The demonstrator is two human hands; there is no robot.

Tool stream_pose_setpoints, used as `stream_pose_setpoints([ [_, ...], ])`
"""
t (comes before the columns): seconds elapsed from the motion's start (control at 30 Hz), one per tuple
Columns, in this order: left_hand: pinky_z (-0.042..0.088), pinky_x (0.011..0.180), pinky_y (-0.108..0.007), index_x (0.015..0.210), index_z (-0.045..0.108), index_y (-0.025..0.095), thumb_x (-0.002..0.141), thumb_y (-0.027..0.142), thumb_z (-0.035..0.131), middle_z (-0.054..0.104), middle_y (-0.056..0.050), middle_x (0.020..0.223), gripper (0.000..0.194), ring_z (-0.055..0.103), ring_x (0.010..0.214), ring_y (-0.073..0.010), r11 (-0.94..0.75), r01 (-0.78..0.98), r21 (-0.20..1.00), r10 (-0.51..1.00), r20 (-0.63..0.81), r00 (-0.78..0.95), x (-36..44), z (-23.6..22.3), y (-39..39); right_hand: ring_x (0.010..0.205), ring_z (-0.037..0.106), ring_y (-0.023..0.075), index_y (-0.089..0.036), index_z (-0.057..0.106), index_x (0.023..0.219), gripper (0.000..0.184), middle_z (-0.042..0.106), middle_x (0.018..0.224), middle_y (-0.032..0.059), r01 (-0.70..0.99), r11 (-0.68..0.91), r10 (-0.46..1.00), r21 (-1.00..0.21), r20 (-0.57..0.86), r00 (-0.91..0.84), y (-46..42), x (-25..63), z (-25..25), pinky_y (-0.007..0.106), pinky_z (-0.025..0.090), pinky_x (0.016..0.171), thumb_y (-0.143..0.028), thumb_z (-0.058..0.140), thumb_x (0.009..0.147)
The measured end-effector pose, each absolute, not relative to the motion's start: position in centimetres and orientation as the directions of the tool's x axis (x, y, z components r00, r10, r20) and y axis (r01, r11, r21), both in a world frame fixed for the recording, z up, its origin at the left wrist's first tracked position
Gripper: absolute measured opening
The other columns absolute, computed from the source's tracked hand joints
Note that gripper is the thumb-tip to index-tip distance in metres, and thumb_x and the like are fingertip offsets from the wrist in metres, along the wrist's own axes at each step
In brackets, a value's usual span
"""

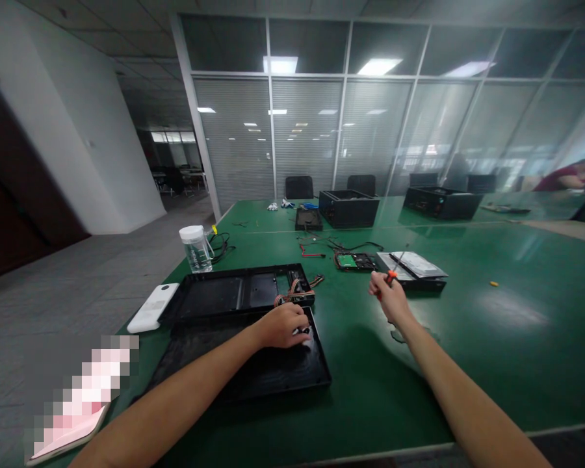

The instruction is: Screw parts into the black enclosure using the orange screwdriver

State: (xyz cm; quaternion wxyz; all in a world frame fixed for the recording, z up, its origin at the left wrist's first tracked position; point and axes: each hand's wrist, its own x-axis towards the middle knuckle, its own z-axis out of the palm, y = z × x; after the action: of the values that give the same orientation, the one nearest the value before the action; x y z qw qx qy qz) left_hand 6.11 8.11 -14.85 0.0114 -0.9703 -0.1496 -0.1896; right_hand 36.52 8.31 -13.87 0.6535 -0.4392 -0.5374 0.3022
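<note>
My right hand (389, 296) is closed around a screwdriver (390, 278) with an orange and black handle, its thin shaft pointing up and away. It is raised in front of a flat box-shaped unit (422, 285) with silver drives on top. Over the black case panel (253, 370), my left hand (283, 325) has its fingers curled together. A small dark bit shows at those fingertips, too small to name. Behind that panel lies a second black case part (229, 294), with striped ribbon cables (292, 296) at its right end.
A green circuit board (350, 261), a red cable (312, 254) and black cords lie farther back. A water bottle (196, 250) and white power bank (153, 307) stand along the left edge. Black computer cases (349, 209) sit behind. Another person (572, 175) is at far right.
</note>
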Motion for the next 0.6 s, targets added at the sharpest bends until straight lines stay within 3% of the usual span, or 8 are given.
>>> stream_pose_setpoints([
  [0.07,0.04,0.081,-0.03,0.092,0.056,0.016,0.086,0.038,0.048,0.059,-0.009,0.088,0.025,0.055,0.088,-0.0193,-0.943,0.332,0.012,0.309,0.4,0.863,5.7,-13.8,8.2,0.049,0.045,0.0104,-0.02,0.046,0.062,0.038,0.046,0.055,-0.0025,0.313,0.455,0.859,-0.834,0.504,0.091,6.2,33.8,-13.0,0.024,0.04,0.05,-0.05,0.04,0.085],
  [0.13,0.041,0.081,-0.031,0.095,0.054,0.015,0.088,0.037,0.044,0.059,-0.009,0.091,0.026,0.055,0.089,-0.0196,-0.91,0.415,0.013,0.38,0.425,0.822,4.9,-12.3,8.9,0.056,0.051,0.0117,-0.018,0.055,0.073,0.034,0.056,0.067,0.0015,0.485,0.548,0.83,-0.681,0.513,-0.217,3.2,30.6,-12.2,0.024,0.042,0.055,-0.044,0.038,0.088],
  [0.2,0.042,0.077,-0.029,0.099,0.052,0.016,0.088,0.037,0.043,0.059,-0.008,0.092,0.025,0.056,0.085,-0.0183,-0.838,0.542,0.062,0.515,0.417,0.749,3.5,-10.6,10.1,0.075,0.058,0.0152,-0.02,0.058,0.093,0.019,0.061,0.085,0.0033,0.562,0.709,0.703,-0.425,0.373,-0.606,-0.4,27.6,-11.9,0.026,0.043,0.067,-0.034,0.05,0.083],
  [0.23,0.042,0.074,-0.027,0.101,0.051,0.016,0.087,0.038,0.045,0.06,-0.007,0.091,0.026,0.056,0.081,-0.0172,-0.785,0.611,0.1,0.597,0.383,0.705,2.6,-9.9,10.8,0.077,0.058,0.0165,-0.021,0.056,0.101,0.024,0.062,0.09,0.0033,0.592,0.75,0.66,-0.296,0.285,-0.695,-2.2,26.4,-12.1,0.027,0.043,0.067,-0.031,0.056,0.079],
  [0.33,0.041,0.062,-0.023,0.101,0.052,0.018,0.083,0.043,0.049,0.061,-0.002,0.081,0.031,0.057,0.071,-0.0153,-0.634,0.757,0.156,0.773,0.104,0.626,-0.5,-9.1,12.6,0.074,0.059,0.0188,-0.021,0.052,0.108,0.041,0.06,0.095,0.0044,0.728,0.685,0.723,-0.026,0.147,-0.675,-6.6,24.9,-13.7,0.027,0.042,0.059,-0.024,0.066,0.069],
  [0.43,0.04,0.058,-0.022,0.088,0.058,0.019,0.079,0.046,0.054,0.062,-0.001,0.077,0.029,0.058,0.068,-0.0153,-0.623,0.775,0.105,0.761,-0.151,0.631,-3.1,-10.4,13.1,0.075,0.059,0.0192,-0.023,0.052,0.096,0.033,0.059,0.093,0.0014,0.777,0.628,0.769,0.027,0.13,-0.626,-9.1,26.2,-15.5,0.027,0.04,0.058,-0.015,0.065,0.067],
  [0.5,0.041,0.062,-0.022,0.084,0.058,0.019,0.076,0.042,0.058,0.062,-0.002,0.08,0.024,0.058,0.073,-0.0161,-0.679,0.731,0.065,0.718,-0.148,0.68,-4.0,-11.6,12.7,0.075,0.058,0.0192,-0.023,0.052,0.09,0.029,0.058,0.09,0.0,0.795,0.607,0.786,0.01,0.139,-0.602,-10.1,27.8,-16.1,0.028,0.04,0.06,-0.01,0.062,0.066],
  [0.6,0.042,0.073,-0.024,0.088,0.056,0.018,0.078,0.031,0.059,0.061,-0.003,0.089,0.016,0.058,0.084,-0.0176,-0.761,0.649,-0.02,0.649,-0.02,0.761,-4.1,-12.5,11.9,0.076,0.057,0.0188,-0.023,0.052,0.088,0.029,0.058,0.09,0.0009,0.825,0.564,0.819,-0.039,0.152,-0.553,-11.2,29.5,-16.4,0.028,0.04,0.062,-0.006,0.057,0.065],
])
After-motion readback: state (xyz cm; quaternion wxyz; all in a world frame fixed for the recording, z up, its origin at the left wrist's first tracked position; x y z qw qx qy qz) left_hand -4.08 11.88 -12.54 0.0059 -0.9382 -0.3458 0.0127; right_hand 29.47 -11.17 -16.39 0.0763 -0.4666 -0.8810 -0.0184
